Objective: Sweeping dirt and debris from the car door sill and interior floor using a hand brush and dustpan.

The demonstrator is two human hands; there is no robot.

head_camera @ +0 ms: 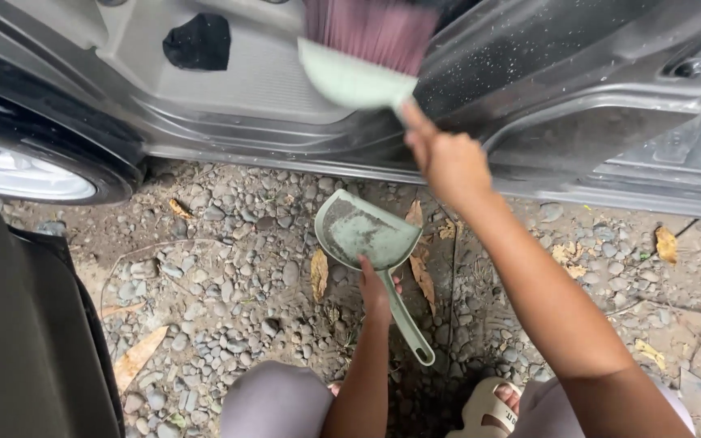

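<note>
The dustpan [365, 231] is showing as smooth, matt pale-green plastic, its scoop dulled by grey dust. The brush [364, 57] is pairing the same matt green plastic with fine, soft-looking pink bristles. The car sill [285, 134] beyond is looking like painted grey metal, gritty with specks, and the tyre [58, 142] at far left as matt black rubber. The ground [229, 284] is lying rough with pebbles and dry, papery leaves.

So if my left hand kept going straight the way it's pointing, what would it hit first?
Probably the dustpan scoop: your left hand grips its handle and points up toward the pan, with the car's door sill beyond it. Depth is hard to judge.
</note>
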